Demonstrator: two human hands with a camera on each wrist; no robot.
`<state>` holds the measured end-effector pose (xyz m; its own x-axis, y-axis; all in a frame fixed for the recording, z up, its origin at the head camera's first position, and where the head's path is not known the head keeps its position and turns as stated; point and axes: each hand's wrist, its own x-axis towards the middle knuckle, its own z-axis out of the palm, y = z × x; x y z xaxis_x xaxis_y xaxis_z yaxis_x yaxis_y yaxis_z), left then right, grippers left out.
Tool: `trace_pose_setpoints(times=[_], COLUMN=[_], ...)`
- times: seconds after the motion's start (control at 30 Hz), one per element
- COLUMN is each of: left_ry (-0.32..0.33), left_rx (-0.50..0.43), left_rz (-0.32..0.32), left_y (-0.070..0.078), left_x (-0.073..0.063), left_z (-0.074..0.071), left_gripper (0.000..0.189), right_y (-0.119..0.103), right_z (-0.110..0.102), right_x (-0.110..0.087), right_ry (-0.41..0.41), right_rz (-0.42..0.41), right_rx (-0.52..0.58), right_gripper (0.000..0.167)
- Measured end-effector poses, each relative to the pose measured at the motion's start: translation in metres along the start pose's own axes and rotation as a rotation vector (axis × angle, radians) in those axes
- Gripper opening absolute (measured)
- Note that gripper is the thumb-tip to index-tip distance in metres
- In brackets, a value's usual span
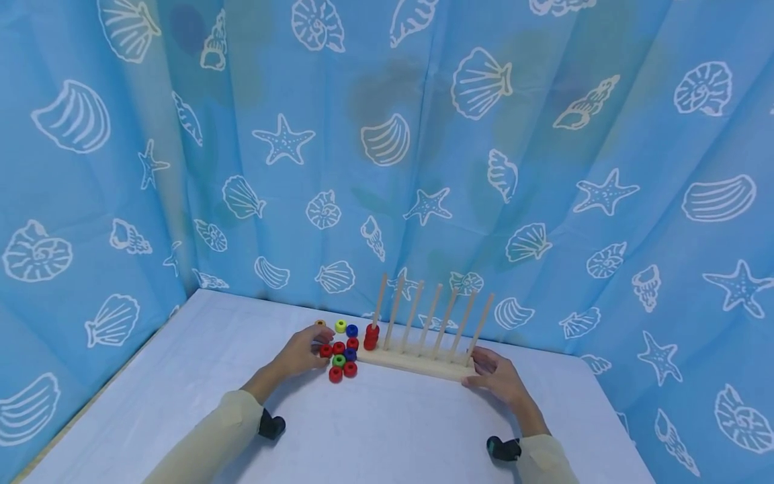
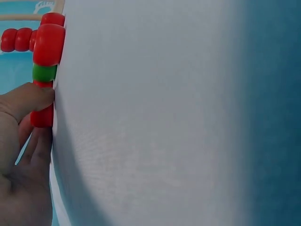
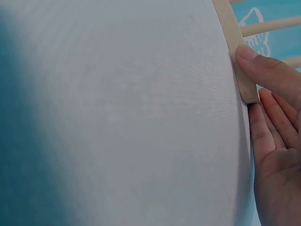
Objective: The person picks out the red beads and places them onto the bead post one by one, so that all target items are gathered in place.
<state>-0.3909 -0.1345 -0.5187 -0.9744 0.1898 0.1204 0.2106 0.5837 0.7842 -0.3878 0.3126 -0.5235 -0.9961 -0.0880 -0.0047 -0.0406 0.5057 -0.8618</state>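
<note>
In the head view, my left hand (image 1: 302, 351) lies beside a cluster of loose beads, its fingers and thumb spread about the left side. Closest to it is a red bead (image 1: 326, 350); in the left wrist view the thumb passes in front of a red bead (image 2: 42, 117) and fingers touch its end. A green bead (image 1: 338, 361) and a blue bead (image 1: 350, 353) lie in the cluster. My right hand (image 1: 497, 378) grips the right end of a wooden peg rack (image 1: 417, 364), thumb in front and fingers behind. Red beads (image 1: 371, 337) are stacked on its leftmost peg.
Behind the cluster lie a yellow bead (image 1: 341, 326), another blue bead (image 1: 352, 331) and an orange bead (image 1: 320, 324), partly covered by the left fingers. A white table (image 1: 375, 430) bears everything. A blue shell-patterned curtain (image 1: 338, 168) hangs close behind the rack.
</note>
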Motion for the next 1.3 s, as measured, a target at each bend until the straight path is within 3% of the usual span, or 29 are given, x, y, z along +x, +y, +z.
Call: trace_pose_setpoints(times=[0.5, 0.97, 1.3], left_ry=[0.034, 0.085, 0.086], left_rx=[0.072, 0.051, -0.011], left_rz=[-0.098, 0.015, -0.005], left_y=[-0.0025, -0.0011, -0.0009], left_x=[0.0021, -0.0018, 0.0036], left_z=[-0.0009, -0.0060, -0.0082], left_gripper=[0.035, 0.031, 0.034], right_y=[-0.0034, -0.0042, -0.0006], right_z=[0.0014, 0.0012, 0.0007], right_x=[0.0014, -0.0004, 0.0016], right_ry=[-0.003, -0.005, -0.009], right_rz=[-0.012, 0.001, 0.010], right_rx=[0.004, 0.025, 0.048], right_gripper=[0.082, 0.084, 0.084])
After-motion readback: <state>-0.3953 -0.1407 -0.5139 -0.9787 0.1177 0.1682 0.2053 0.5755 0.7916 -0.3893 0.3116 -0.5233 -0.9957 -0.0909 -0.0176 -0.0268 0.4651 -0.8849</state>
